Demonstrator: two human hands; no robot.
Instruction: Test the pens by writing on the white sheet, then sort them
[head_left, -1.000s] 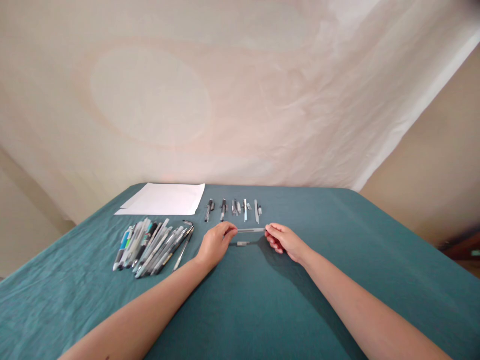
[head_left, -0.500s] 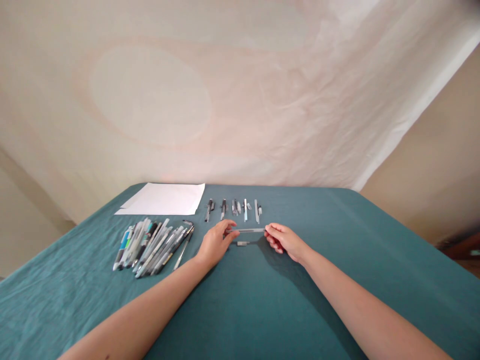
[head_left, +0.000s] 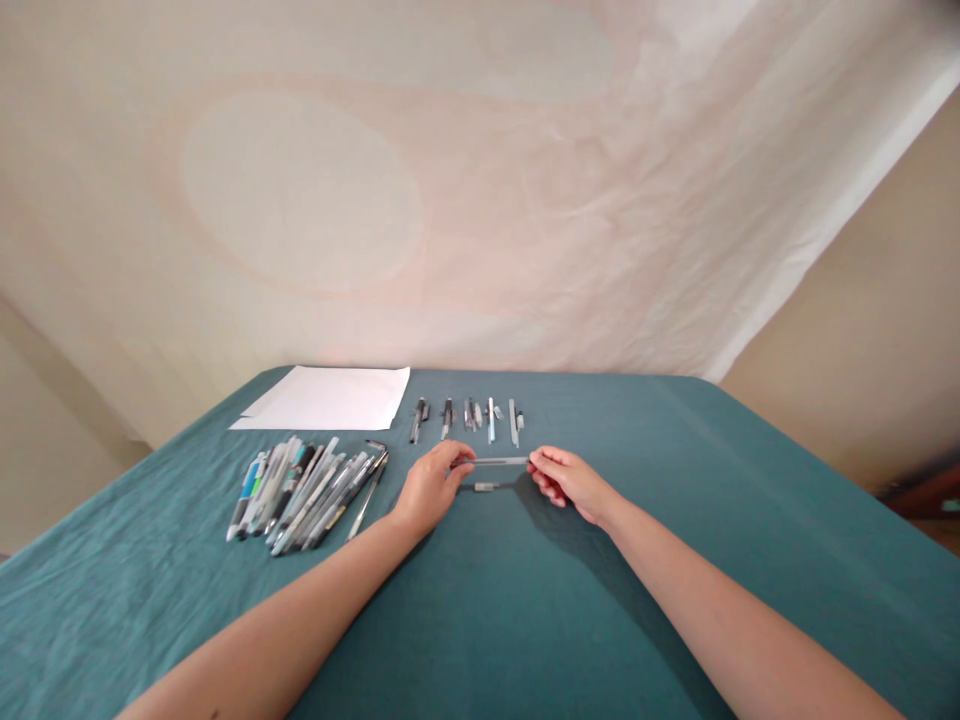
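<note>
Both my hands hold one thin clear pen (head_left: pixel 501 461) level, a little above the teal tablecloth (head_left: pixel 525 600). My left hand (head_left: pixel 431 486) pinches its left end with thumb and fingertips. My right hand (head_left: pixel 566 478) pinches its right end, fingers curled. A small grey pen part (head_left: pixel 486 487) lies on the cloth just below the pen, between my hands.
A pile of several pens (head_left: pixel 307 488) lies to the left. A row of several taken-apart pens (head_left: pixel 466 416) lies beyond my hands. White paper sheets (head_left: pixel 326 397) rest at the table's far left. A pale cloth backdrop (head_left: pixel 450 200) hangs behind the table.
My left fingers shifted slightly along the pen's left end and back. The pen and my right hand have stayed where they were.
</note>
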